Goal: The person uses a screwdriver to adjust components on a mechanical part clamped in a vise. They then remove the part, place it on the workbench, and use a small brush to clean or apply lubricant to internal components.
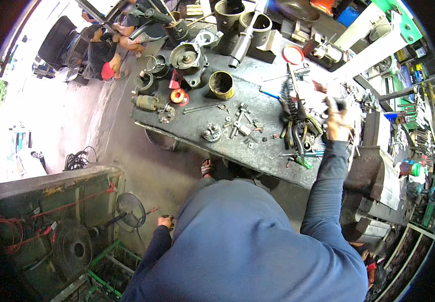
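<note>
My right arm reaches out over the right end of the dark workbench (278, 146). At its end my right hand (338, 121) has its fingers bent round a small dark thing that I cannot make out. Just left of it lies a pile of pliers and other hand tools (298, 131). My left hand (165, 221) hangs low by my side, away from the bench, its fingers curled; whatever is inside them is hidden. Small metal parts (242, 123) and a round metal part (211, 132) lie near the bench's front edge.
Farther back stand a rusty can (221, 84), a metal housing (187, 59) and a red-rimmed round dish (293, 54). A large vise (373, 171) is beside my right arm. A metal bin (51, 201) with a pedestal fan stands at left. Other people (104, 55) sit beyond.
</note>
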`<state>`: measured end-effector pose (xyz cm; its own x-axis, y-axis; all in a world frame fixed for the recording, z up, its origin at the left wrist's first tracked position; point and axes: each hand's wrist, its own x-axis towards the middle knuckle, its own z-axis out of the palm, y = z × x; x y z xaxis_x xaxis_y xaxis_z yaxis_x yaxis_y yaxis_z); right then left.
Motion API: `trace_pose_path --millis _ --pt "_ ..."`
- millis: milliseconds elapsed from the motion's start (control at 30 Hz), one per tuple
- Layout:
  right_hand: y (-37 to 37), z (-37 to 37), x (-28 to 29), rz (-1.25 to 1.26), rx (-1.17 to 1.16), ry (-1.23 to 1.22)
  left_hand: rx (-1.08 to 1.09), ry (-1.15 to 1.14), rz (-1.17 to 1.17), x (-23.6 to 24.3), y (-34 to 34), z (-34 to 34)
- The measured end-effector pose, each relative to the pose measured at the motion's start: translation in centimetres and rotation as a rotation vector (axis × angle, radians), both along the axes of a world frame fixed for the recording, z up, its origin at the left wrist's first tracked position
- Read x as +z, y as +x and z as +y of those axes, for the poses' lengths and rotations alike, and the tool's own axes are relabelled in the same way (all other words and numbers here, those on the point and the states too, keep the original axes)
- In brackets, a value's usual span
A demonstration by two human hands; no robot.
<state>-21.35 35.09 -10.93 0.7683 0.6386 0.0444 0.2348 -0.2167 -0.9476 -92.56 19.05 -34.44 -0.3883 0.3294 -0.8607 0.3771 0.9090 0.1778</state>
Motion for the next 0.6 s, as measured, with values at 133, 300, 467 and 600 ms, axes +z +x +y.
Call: trace_pose_path --millis 133,300,467,600 --pt "4.4 -3.7 2.1 -0.402 -0.225 -0.078 -0.193 0.058 0.031 -2.6 -0.6 0.4" --pt "6.6 -6.0 0.2 -0.792 -0.223 -0.346 -0.664 0.286 0.223 -8.0 -0.3 9.8" --pt "3.1 -12.5 3.4 -0.538 -0.257 -0.201 -0.345 0.732 -0.03 -3.8 3.4 20.8" --pt "4.1 -19.7 8.0 -0.979 -0.377 -0.506 -0.261 0.913 -0.022 2.0 3.3 29.1"
